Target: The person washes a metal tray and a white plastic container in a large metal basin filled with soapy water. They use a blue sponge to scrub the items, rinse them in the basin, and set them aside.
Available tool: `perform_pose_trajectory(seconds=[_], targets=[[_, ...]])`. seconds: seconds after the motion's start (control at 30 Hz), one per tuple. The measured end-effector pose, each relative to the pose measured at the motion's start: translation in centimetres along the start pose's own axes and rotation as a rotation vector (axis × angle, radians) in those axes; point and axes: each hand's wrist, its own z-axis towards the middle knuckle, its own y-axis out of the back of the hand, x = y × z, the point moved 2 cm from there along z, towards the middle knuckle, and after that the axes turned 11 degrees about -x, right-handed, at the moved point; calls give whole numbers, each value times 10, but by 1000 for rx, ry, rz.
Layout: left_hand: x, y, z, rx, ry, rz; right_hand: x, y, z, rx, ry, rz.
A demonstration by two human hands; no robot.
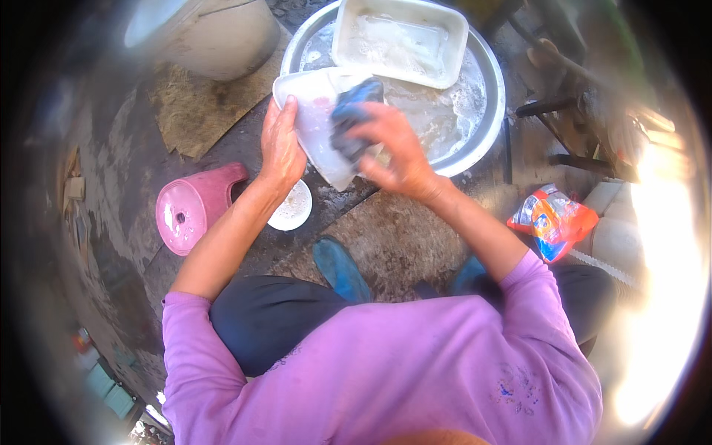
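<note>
My left hand (285,142) grips the left edge of a wet, whitish plastic container (317,125), tilted up over the near left rim of a round metal basin (497,105). Against the container, my right hand (392,147) holds a dark blue-grey cloth (356,119); hand and cloth are blurred. The cloth and fingers cover the container's right part. In the basin lies sudsy water (434,117). A white rectangular plastic tub (453,58) with foamy water inside rests at the basin's far side.
A pink plastic stool (208,194) lies on its side at the left. Near my left forearm is a small white round dish (292,208). An orange and blue detergent bag (550,219) stands at the right. A large pale container (228,39) is at the upper left, by a worn board (194,111).
</note>
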Motion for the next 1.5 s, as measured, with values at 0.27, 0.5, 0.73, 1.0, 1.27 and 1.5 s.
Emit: perform_pose_trajectory(seconds=[0.27,0.5,0.73,1.0,1.27,1.5], targets=[[-11,-1,10,17,-104,198,-27,-54,88,67,21,-194],[-24,9,19,142,-132,317,-79,4,97,160,-488,-193],[-10,20,31,113,-190,445,-12,-55,98,91,142,-258],[-13,20,33,-41,-151,421,-137,27,45,-25,-674,-216],[17,71,71,-177,87,124,-61,-28,-67,-20,-237,-82],[23,70,72,-93,145,46,-56,-99,36,-43,-13,-105]])
